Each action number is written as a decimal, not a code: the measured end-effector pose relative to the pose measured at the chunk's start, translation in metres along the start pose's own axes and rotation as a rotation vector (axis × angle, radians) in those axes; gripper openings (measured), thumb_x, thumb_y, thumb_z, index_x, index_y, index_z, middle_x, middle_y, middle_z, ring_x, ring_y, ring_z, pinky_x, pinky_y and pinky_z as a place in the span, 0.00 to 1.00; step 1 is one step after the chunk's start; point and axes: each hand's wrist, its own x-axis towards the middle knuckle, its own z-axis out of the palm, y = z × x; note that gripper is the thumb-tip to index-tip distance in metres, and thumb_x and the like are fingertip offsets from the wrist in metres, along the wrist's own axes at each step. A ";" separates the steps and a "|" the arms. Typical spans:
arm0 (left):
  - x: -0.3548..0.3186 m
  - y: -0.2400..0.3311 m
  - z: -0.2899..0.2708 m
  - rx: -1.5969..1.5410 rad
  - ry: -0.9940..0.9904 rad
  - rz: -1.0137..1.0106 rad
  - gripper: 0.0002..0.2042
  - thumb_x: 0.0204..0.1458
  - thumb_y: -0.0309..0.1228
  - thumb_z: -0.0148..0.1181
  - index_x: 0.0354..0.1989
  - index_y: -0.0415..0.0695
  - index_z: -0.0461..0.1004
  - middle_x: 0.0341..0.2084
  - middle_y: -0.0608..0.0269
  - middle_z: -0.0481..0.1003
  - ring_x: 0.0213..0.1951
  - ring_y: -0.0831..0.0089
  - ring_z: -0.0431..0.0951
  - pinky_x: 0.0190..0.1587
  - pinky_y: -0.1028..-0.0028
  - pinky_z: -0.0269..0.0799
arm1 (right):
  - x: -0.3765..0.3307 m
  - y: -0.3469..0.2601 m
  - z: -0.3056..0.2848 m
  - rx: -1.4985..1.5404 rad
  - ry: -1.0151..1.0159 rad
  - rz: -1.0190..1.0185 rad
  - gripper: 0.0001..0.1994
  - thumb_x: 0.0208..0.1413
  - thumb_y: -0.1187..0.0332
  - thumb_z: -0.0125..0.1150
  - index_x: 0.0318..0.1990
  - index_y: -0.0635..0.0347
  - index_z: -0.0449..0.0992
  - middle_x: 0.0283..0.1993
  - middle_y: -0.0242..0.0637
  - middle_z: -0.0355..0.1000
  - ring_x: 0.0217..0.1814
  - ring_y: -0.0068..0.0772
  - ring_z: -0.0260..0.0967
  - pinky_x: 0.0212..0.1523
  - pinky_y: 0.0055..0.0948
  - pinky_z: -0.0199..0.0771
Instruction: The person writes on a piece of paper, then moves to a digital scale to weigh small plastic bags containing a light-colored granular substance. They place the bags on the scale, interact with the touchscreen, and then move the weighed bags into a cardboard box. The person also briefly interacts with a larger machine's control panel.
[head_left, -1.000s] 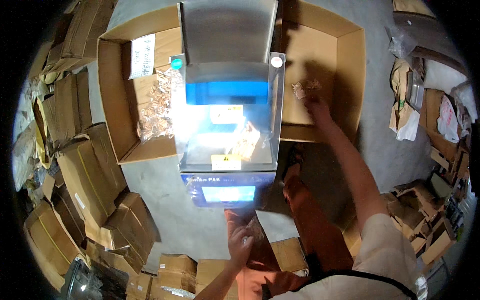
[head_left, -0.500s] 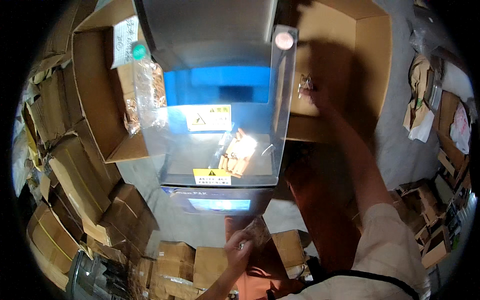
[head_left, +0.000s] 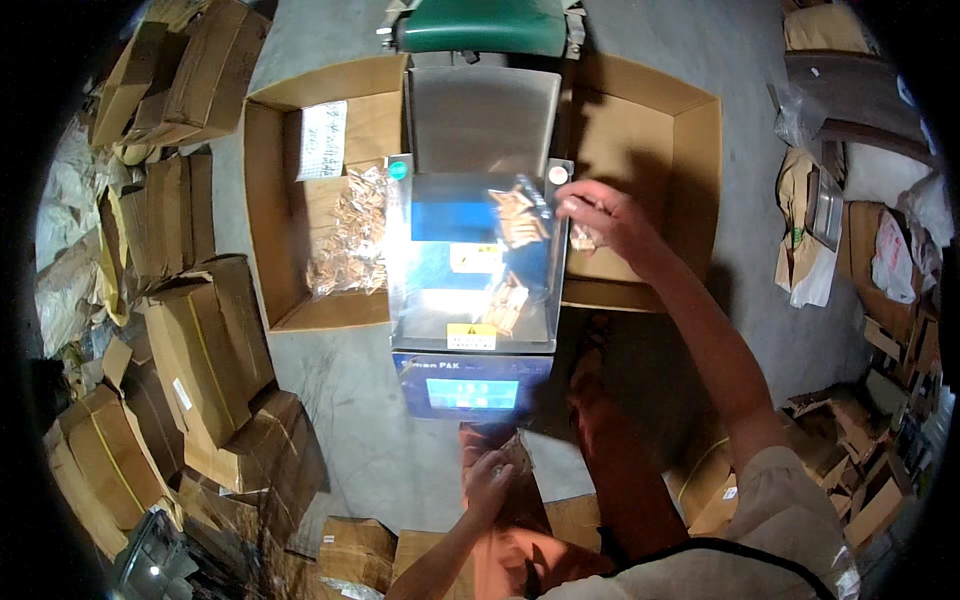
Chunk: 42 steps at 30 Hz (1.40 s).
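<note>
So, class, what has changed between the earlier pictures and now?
The right hand has moved leftward, from inside the right carton to the right edge of the bagging machine. A clear packet of brown pieces now shows over the machine, near the fingertips; whether the grip has released it is unclear. The left hand stays over the left leg; a second packet stays at the machine's front.

A harsh white glare burns out part of the clear plastic cover (head_left: 425,303) on the boxy blue-and-steel machine (head_left: 415,398); its rectangular pale-blue screen (head_left: 472,394) glows. Right of the machine, dark shadows streak the open brown cardboard box (head_left: 648,165), and lower right the grey floor (head_left: 660,365) turns dim. The clear plastic bag of tan pieces (head_left: 520,222) over the machine looks slightly blurred. Far left of it, stacked brown cartons (head_left: 205,365) bow toward a black rim.
</note>
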 end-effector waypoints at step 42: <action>-0.028 -0.055 0.022 -0.157 0.151 0.025 0.07 0.51 0.31 0.63 0.31 0.38 0.77 0.27 0.59 0.79 0.30 0.71 0.77 0.37 0.70 0.72 | 0.028 0.188 -0.001 0.067 0.184 0.030 0.12 0.53 0.63 0.66 0.40 0.61 0.78 0.36 0.36 0.76 0.33 0.27 0.73 0.25 0.29 0.71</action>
